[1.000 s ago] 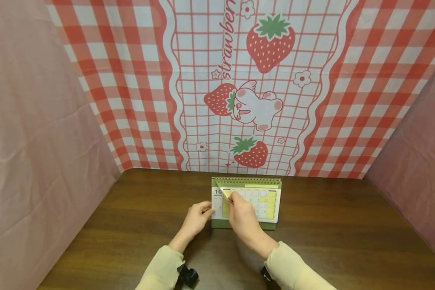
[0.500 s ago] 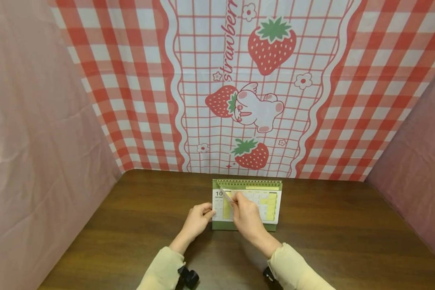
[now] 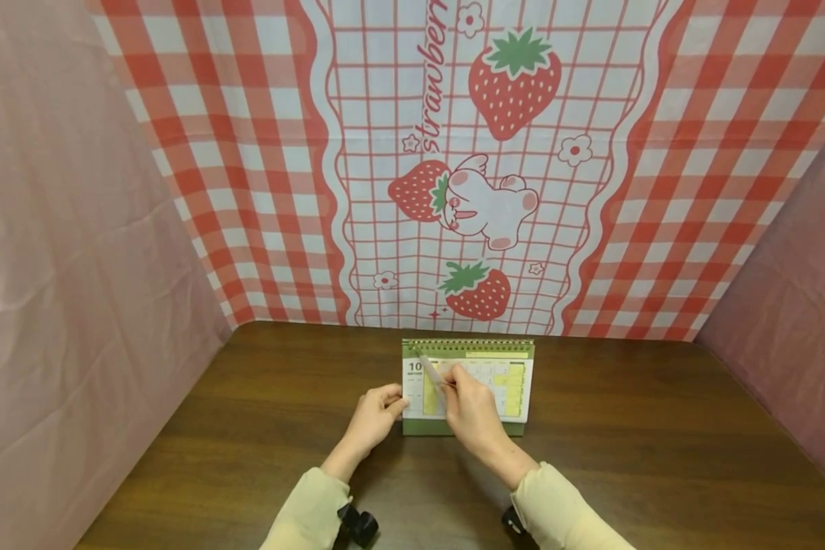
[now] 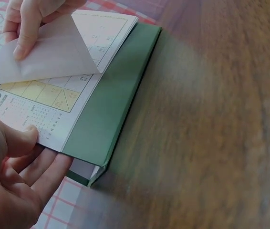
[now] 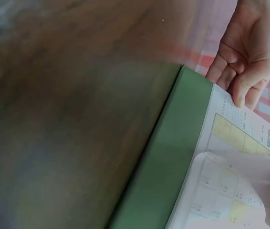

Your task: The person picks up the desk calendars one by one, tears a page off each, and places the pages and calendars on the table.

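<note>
A green spiral-bound desk calendar (image 3: 516,393) stands on the table, its wire binding along the top and a sheet marked 10 in front. My left hand (image 3: 373,416) grips its left edge, thumb on the printed face and fingers behind, as the left wrist view shows. Between the thumb and fingers of my right hand (image 3: 474,409) is a lifted calendar page (image 4: 61,52). This page bends away diagonally from the sheet marked 10, baring that sheet's left part. In the right wrist view, most of my right hand lies outside the frame.
The brown wooden table (image 3: 660,443) extends around the calendar. Behind it hangs a red-and-white strawberry-print cloth (image 3: 412,298). Pink cloth (image 3: 89,267) hangs at both sides. A black wrist camera (image 3: 359,525) sits by my left sleeve.
My right hand has moved slightly to the right, drawing the pinched page with it. The left hand keeps its hold on the calendar's edge.
</note>
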Tool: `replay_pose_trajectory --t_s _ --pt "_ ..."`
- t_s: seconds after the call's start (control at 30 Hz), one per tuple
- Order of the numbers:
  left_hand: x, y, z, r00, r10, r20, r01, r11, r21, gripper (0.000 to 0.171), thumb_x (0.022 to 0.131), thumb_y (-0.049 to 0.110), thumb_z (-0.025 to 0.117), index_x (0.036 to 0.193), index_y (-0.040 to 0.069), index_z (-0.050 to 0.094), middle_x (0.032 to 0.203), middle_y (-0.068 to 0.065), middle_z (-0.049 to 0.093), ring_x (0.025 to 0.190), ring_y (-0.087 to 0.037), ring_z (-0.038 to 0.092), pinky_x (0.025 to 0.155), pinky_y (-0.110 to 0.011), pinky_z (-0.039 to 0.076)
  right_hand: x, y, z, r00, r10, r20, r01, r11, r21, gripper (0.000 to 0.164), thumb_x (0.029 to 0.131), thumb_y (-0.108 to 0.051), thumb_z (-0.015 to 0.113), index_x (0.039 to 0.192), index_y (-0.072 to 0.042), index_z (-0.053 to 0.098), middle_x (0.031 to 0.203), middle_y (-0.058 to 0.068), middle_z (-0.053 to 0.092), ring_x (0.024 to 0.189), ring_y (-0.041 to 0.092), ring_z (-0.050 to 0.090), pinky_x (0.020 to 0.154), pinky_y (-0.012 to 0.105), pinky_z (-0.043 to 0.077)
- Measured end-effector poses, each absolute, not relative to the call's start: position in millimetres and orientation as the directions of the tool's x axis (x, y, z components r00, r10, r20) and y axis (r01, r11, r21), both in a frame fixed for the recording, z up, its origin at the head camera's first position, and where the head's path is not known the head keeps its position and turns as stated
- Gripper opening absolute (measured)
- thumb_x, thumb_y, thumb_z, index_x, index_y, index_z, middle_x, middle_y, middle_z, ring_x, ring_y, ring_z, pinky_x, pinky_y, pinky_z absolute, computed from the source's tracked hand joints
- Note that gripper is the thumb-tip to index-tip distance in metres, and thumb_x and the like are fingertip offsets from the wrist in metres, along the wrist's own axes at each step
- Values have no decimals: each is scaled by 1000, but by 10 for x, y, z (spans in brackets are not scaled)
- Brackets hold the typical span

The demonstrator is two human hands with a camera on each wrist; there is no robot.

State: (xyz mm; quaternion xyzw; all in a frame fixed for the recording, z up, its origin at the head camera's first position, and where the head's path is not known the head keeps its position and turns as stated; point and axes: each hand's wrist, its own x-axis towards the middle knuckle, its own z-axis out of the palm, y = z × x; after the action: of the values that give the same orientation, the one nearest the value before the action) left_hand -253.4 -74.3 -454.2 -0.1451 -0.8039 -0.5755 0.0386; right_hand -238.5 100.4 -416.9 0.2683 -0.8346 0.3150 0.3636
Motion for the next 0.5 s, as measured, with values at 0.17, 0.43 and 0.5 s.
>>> replay_pose_trajectory --t_s 0.17,0.43,0.5 --pt "-2537 -740 -4551 -957 182 224 270 296 916 14 87 2 54 95 -3 65 92 -17 68 80 -20 64 65 -25 53 -2386 1031 -4210 -587 -212 782 -691 634 -347 7 85 -2 57 81 -3 52 72 7 62 61 15 59 51 23 49" --pt "-2549 -732 -4565 -960 171 220 262 287 922 15 87 3 55 96 -3 65 93 -18 68 82 -21 64 66 -25 53 -2345 1018 -4209 -598 -182 781 -671 646 -364 7 83 1 60 82 -2 54 73 8 63 60 15 58 49 23 47" --pt "-2549 -734 -4566 -961 169 220 262 288 921 14 87 3 55 96 -3 65 93 -18 68 82 -20 64 65 -24 53 -2333 1014 -4210 -598 -172 783 -662 657 -361 6 84 -1 59 82 -2 54 72 7 62 58 14 56 47 23 45"
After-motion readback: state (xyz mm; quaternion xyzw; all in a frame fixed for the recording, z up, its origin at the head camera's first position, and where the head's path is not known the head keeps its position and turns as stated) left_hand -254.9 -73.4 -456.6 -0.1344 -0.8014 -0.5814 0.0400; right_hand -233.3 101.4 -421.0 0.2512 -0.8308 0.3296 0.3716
